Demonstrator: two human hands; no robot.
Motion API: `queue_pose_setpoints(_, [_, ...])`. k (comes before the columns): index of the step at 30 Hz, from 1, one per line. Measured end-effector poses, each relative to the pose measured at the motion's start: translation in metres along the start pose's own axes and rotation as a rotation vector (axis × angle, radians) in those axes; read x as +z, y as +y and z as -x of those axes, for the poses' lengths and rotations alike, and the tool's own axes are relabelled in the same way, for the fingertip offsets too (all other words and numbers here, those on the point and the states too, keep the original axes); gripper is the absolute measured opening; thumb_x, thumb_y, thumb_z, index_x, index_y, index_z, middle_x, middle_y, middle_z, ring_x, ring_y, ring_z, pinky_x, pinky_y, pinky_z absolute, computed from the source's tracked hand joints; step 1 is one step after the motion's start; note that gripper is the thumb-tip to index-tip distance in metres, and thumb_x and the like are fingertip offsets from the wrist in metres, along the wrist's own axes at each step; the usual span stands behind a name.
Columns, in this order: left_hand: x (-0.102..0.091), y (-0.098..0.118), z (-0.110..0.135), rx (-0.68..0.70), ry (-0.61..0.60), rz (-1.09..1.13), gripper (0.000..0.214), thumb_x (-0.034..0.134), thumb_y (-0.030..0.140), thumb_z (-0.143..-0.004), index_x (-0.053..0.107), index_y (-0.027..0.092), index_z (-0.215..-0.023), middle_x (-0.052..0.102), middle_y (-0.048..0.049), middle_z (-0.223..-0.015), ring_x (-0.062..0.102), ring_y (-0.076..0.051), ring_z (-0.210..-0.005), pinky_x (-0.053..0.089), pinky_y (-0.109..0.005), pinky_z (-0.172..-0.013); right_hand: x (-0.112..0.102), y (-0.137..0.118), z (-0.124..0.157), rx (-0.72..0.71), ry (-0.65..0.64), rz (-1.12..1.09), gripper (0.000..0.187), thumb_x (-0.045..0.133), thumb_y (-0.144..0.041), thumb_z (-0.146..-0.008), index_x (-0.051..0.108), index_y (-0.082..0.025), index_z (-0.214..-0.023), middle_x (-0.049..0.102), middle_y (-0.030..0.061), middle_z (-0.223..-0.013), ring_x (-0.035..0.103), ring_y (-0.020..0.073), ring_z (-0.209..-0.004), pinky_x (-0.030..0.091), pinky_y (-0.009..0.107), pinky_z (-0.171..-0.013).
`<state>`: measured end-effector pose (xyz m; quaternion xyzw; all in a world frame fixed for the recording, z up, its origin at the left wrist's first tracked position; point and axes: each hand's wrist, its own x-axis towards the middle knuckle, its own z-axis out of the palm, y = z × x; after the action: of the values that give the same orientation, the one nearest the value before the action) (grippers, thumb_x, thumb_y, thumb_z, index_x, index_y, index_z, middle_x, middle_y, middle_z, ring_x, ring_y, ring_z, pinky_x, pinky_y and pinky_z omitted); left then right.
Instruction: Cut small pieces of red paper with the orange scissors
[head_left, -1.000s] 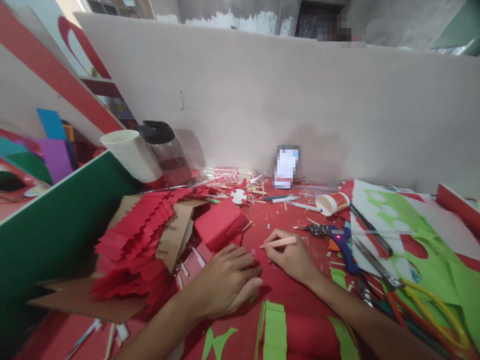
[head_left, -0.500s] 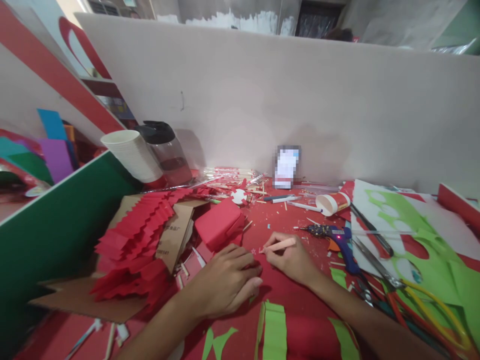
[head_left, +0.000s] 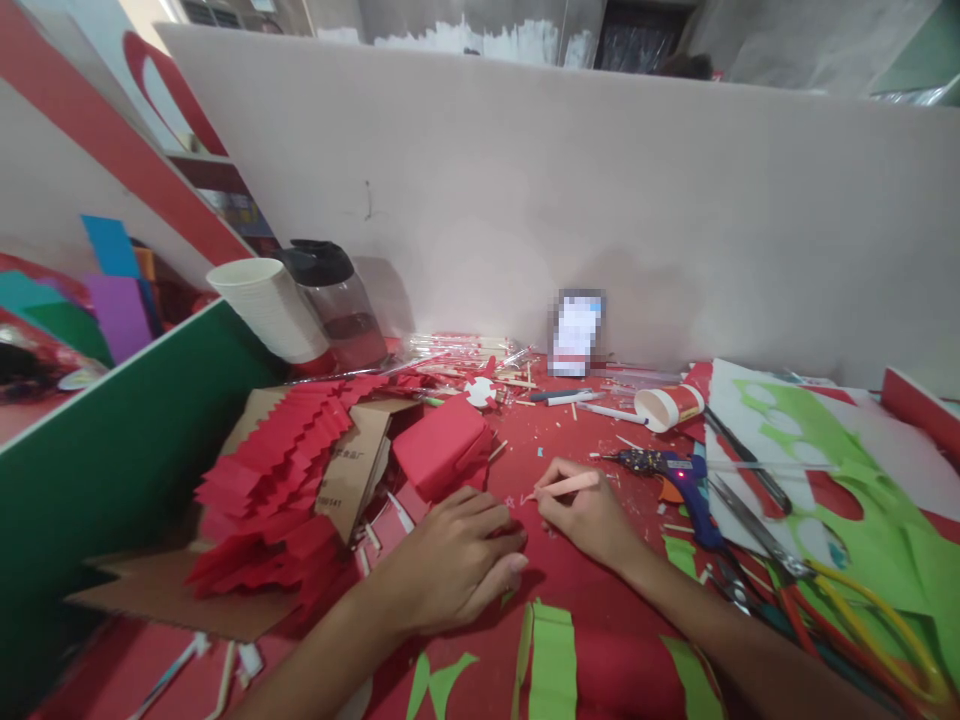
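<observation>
My right hand [head_left: 589,515] pinches a pale pink pen-like tool [head_left: 566,485], its tip touching the red sheet [head_left: 592,610] on the table. My left hand [head_left: 454,565] lies palm down on the same sheet just left of the tip, fingers together and pressing flat. A small star outline shows on the sheet near the tip. Folded red paper pieces [head_left: 439,450] lie just beyond my left hand.
A pile of zigzag red paper on cardboard [head_left: 270,480] fills the left. A blue glue gun [head_left: 675,480], scissors [head_left: 757,535], a tipped paper cup [head_left: 667,407], green cut-outs [head_left: 817,450], green strips [head_left: 551,655], stacked cups [head_left: 266,305], a jar [head_left: 334,300] and a phone [head_left: 576,333] surround the hands.
The pink tool's tip has shifted a little right on the red sheet. My left hand has stayed in place.
</observation>
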<state>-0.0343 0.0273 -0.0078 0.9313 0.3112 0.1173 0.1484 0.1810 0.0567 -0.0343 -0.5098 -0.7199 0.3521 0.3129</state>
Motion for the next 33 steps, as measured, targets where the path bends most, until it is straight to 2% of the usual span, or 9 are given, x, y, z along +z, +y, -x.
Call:
queue_pose_setpoints(10, [-0.0006, 0.0001, 0.0002, 0.014, 0.045, 0.0, 0.038, 0.032, 0.033, -0.102, 0.068, 0.021, -0.097, 0.062, -0.0047, -0.088, 0.057, -0.019, -0.084, 0.041, -0.034, -0.083, -0.0003, -0.0012, 0.0002, 0.008, 0.005, -0.007, 0.015, 0.058, -0.013, -0.081, 0.061, -0.019, -0.068, 0.068, -0.0021, -0.062, 0.062, 0.0121, -0.054, 0.042, 0.02, -0.052])
queue_pose_setpoints(33, [-0.0007, 0.0007, -0.0006, 0.01, 0.048, -0.004, 0.04, 0.032, 0.033, -0.102, 0.069, 0.02, -0.095, 0.062, -0.0053, -0.088, 0.057, -0.019, -0.084, 0.042, -0.035, -0.085, -0.0013, -0.0046, -0.0019, -0.011, -0.053, -0.023, 0.016, 0.06, -0.017, -0.083, 0.067, -0.019, -0.07, 0.072, 0.0018, -0.068, 0.064, 0.0143, -0.059, 0.046, 0.02, -0.055])
